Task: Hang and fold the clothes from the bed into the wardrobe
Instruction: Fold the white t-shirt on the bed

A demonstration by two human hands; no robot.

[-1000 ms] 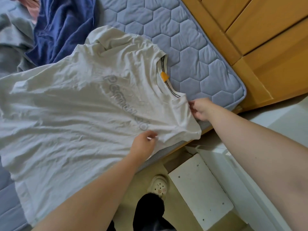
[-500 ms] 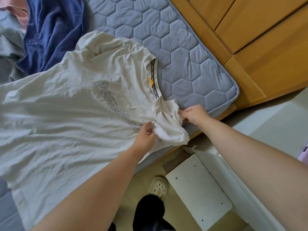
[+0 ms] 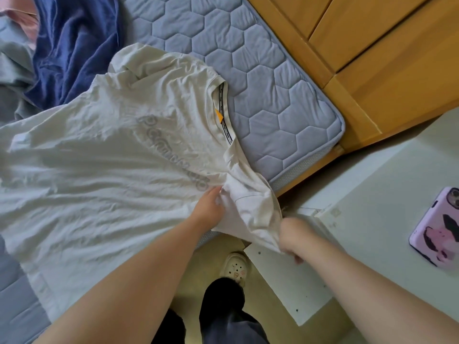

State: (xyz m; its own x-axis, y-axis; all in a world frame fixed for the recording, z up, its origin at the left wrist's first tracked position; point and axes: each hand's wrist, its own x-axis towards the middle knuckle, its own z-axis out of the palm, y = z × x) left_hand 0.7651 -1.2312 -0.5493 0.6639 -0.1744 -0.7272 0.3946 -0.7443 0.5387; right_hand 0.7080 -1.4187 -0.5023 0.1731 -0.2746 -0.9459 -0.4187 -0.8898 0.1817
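A white T-shirt (image 3: 99, 182) lies spread front up on the mattress (image 3: 260, 83), and both hands hold it at its near sleeve (image 3: 253, 207). The left hand (image 3: 210, 209) has its fingers curled into the cloth where the sleeve meets the body, pinching a fold. The right hand (image 3: 295, 235) is blurred, but it reads as a closed fist on the sleeve's hem. Between the two grips the sleeve is bunched and drawn off the mattress edge, so it hangs over the floor. Just beyond the left grip ends the grey print (image 3: 173, 155), which runs away from it across the chest. Further out from both grips sits the collar (image 3: 222, 95), with an orange tag (image 3: 219, 114) inside it. The rest of the shirt stretches away to the left of the left grip, wrinkled and flat. Far past it, well apart from either hand, a navy cloth (image 3: 74, 45) and a grey cloth (image 3: 12, 70) lie heaped. Below the grips, on the floor, are a pale shoe (image 3: 234, 266) and a white board (image 3: 285, 276) just under the right fist. To the right of that fist, well apart on a pale surface, lies a pink phone (image 3: 437, 227).
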